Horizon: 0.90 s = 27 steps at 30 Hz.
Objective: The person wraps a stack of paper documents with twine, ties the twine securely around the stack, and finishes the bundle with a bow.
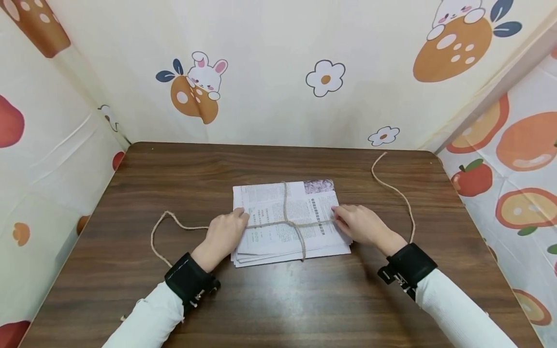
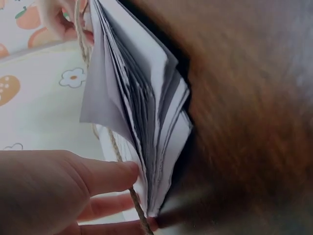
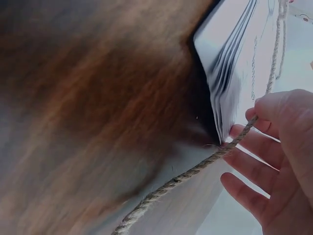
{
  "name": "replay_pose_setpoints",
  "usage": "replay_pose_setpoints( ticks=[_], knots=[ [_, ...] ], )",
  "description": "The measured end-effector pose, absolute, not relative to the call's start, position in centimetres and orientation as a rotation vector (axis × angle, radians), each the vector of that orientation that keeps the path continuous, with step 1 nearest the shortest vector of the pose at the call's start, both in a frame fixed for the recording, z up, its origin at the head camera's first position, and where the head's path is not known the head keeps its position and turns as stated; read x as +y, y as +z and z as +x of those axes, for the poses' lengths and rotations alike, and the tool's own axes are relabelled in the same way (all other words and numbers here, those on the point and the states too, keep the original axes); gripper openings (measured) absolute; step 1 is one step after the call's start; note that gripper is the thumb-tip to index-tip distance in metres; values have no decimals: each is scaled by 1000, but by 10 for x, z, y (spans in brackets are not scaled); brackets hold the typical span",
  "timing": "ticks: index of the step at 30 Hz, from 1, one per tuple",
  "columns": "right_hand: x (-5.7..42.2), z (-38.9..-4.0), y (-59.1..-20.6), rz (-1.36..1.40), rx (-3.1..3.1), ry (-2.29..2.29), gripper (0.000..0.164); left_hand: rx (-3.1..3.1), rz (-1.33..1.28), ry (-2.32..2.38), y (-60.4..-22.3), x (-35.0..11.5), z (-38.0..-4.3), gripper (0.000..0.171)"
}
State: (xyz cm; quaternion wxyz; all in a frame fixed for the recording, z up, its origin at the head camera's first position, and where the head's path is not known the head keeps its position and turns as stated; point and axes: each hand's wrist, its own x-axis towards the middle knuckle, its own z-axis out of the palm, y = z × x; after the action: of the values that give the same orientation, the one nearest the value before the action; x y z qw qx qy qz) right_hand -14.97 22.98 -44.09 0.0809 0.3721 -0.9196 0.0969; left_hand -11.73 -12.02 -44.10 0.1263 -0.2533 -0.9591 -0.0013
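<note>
Pinches a jute rope [image 1: 285,200] between thumb and index finger of the right hand [image 1: 361,224], with the other fingers loosely extended, by the right edge of a newspaper stack [image 1: 270,241]. Grips another stretch with thumb and fingers of the left hand [image 1: 226,233] at the left edge. Has the stack lying between both hands on a dark wood-grain table [image 1: 278,309], with rope crossed over the top sheet and down over the near edge. Wears black wristbands [image 1: 412,263] and white sleeves [image 1: 461,309]. Faces a rabbit-and-flower-printed wall covering [image 1: 265,87].
</note>
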Motion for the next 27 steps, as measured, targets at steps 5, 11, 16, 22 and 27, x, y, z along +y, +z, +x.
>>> replay_pose_setpoints(
  ticks=[5,11,16,22,27],
  knots=[
    [234,-141,-440,1084,-2753,255,8,-2809,-758,-66,-442,-121,-127,9],
    [236,-133,-439,1077,-2763,281,12,-2854,-784,-109,-441,-122,-133,9],
    [238,-132,-439,1092,-2739,294,14,-2907,-790,-150,-438,-124,-133,9],
    [238,-137,-438,1062,-2783,305,14,-2899,-785,-209,-436,-127,-137,17],
    [239,-141,-434,996,-2867,327,14,-2979,-729,-300,-431,-129,-142,23]
  ],
)
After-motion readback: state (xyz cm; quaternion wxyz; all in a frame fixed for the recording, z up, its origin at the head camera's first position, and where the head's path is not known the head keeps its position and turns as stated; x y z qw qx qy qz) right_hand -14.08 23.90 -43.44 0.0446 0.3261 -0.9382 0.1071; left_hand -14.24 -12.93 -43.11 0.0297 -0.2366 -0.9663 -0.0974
